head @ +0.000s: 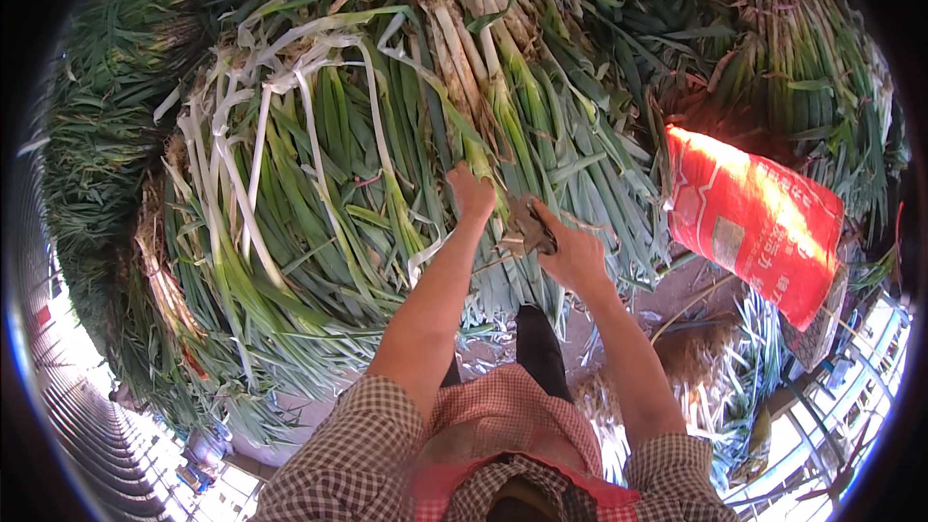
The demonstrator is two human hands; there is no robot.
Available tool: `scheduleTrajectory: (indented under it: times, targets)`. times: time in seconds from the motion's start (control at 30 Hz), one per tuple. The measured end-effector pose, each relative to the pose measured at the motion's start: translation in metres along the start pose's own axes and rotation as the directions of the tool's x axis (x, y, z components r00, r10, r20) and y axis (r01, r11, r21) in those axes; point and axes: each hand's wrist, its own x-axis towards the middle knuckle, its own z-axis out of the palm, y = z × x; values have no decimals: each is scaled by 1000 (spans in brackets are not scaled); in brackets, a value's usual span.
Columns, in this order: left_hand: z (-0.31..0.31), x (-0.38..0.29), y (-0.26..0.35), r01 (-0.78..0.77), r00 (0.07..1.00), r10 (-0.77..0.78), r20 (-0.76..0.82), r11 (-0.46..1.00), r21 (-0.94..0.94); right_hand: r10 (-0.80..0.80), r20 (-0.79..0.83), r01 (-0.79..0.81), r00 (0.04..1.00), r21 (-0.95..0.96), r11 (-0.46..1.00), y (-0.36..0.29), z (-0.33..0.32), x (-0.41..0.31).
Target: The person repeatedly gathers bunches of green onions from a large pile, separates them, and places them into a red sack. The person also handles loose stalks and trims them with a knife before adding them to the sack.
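Note:
A broad heap of long green onions with white stalks and green leaves lies before me. My left hand is closed around the green part of a stalk in the middle of the heap. To the right of it, my right hand grips a greyish-brown object with a dark edge. Whether that is a tool or a wad of withered leaf, I cannot tell. Above my hands, a bundle of soil-stained white stalks points away from me. Peeled, limp white stalks are draped over the heap's left side.
A red woven sack bearing writing hangs or stands at the right. More onions are piled at the far left and upper right. Roots and trimmings lie on the floor at lower right. A corrugated wall runs along the left.

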Motion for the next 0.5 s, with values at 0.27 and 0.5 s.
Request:
scheduleTrajectory:
  times: [0.27,0.5]
  targets:
    - [8,10,35,248,965,-217,-147,937,247,-31,-83,42,996,132,990,20,7,4]
    - [-53,-26,31,88,994,-34,101,795,-600,95,79,-109,992,195,975,21,11,-36]
